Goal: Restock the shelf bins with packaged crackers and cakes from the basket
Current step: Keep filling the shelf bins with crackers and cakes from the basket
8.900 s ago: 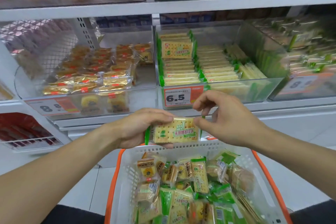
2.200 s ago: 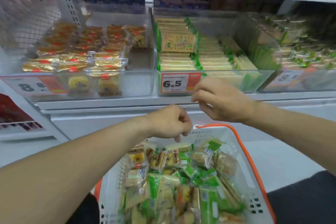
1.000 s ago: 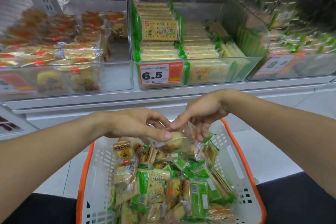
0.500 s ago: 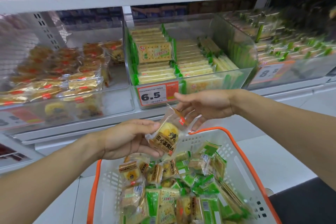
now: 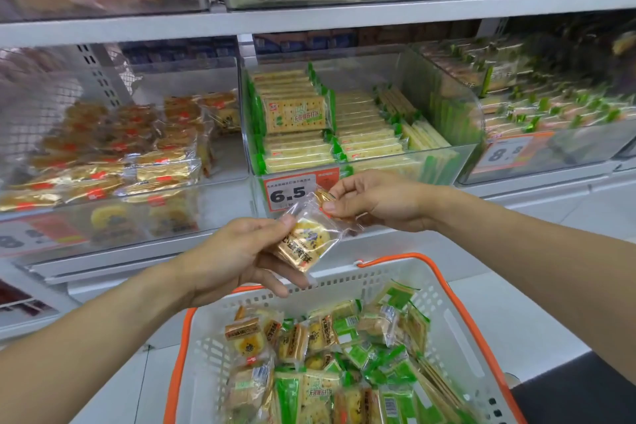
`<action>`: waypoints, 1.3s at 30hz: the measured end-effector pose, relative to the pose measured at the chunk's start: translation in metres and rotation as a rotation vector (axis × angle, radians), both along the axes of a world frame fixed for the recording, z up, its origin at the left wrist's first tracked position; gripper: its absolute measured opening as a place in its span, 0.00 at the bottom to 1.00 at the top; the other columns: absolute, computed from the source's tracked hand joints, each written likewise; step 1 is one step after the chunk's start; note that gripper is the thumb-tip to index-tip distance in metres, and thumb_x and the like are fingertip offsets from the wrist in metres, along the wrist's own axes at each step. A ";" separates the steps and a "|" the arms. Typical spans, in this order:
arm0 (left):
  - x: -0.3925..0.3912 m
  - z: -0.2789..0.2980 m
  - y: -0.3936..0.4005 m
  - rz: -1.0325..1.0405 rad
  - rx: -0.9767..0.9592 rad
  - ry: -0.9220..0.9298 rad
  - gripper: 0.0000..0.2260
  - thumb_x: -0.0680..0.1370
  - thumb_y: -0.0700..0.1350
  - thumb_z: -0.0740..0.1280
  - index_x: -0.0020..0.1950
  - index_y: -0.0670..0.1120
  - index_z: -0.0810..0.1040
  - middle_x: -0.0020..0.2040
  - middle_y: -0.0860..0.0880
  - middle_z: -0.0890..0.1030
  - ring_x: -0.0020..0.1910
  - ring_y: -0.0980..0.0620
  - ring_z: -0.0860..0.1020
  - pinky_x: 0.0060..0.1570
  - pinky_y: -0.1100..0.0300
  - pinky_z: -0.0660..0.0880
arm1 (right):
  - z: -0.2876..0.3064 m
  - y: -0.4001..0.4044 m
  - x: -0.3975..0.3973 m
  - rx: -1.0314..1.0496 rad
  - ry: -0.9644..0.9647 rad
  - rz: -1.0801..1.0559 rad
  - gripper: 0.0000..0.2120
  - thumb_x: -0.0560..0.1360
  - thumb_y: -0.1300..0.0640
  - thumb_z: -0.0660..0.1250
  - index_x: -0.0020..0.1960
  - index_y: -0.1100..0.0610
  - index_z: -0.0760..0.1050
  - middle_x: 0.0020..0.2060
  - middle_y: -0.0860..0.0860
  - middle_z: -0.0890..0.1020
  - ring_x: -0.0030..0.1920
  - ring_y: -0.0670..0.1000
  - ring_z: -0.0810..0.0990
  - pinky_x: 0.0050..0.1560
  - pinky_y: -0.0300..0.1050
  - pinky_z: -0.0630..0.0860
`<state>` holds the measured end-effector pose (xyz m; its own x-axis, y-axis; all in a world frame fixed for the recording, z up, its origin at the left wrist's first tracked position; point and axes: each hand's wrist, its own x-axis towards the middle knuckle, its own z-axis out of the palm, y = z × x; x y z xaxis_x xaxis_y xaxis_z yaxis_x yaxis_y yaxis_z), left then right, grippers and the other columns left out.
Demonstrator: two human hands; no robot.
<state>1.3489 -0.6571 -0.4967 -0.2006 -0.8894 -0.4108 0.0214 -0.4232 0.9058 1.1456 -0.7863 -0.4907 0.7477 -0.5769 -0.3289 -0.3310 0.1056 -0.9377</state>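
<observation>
Two hands are closed on one small cake packet (image 5: 304, 244), which is held in the air above the white basket (image 5: 451, 289) and below the shelf bins. The left hand (image 5: 237, 255) has thumb and fingers curled round the packet's lower end, while the right hand (image 5: 375, 200) pinches the clear top seal at about 1 o'clock from the cake.

The packet is judged light and soft: a round yellow pastry in crinkly film, easily crushed if squeezed across the middle. It would best be taken by the flat sealed ends (the film looks slippery), with the cake itself left unpressed.

At 10 o'clock from the hands, the cake bin (image 5: 220, 182) is seen with similar gold-wrapped cakes, so it is judged the likely destination. At 12 o'clock the cracker bin (image 5: 413, 155) stands with green-edged cracker packs in rows behind a 6.5 price tag (image 5: 290, 191).

The printing on the held packet cannot be read. The cake bin's own tag is blurred, the basket's near edge is cut off at 6 o'clock, and the bin at 3 o'clock is smeared.
</observation>
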 end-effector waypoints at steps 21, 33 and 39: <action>0.096 0.023 -0.002 0.521 -0.779 -1.234 0.14 0.82 0.47 0.61 0.65 0.46 0.78 0.63 0.50 0.77 0.64 0.51 0.74 0.66 0.55 0.69 | 0.064 0.045 0.091 -1.340 -0.178 -0.307 0.11 0.70 0.59 0.79 0.49 0.58 0.80 0.42 0.49 0.83 0.40 0.47 0.81 0.43 0.44 0.79; 0.091 0.012 -0.005 0.267 -0.419 -1.488 0.21 0.84 0.56 0.47 0.69 0.51 0.72 0.68 0.51 0.75 0.70 0.50 0.67 0.74 0.50 0.56 | 0.089 -0.040 0.219 -1.657 0.880 -0.088 0.10 0.74 0.58 0.69 0.55 0.55 0.77 0.52 0.54 0.81 0.55 0.59 0.79 0.59 0.52 0.71; 0.094 0.012 -0.006 0.272 -0.427 -1.441 0.21 0.84 0.56 0.50 0.70 0.50 0.73 0.68 0.52 0.75 0.70 0.50 0.67 0.74 0.50 0.56 | 0.090 -0.068 0.251 -1.574 0.956 -0.057 0.07 0.78 0.59 0.68 0.56 0.58 0.77 0.43 0.52 0.74 0.49 0.57 0.78 0.49 0.48 0.73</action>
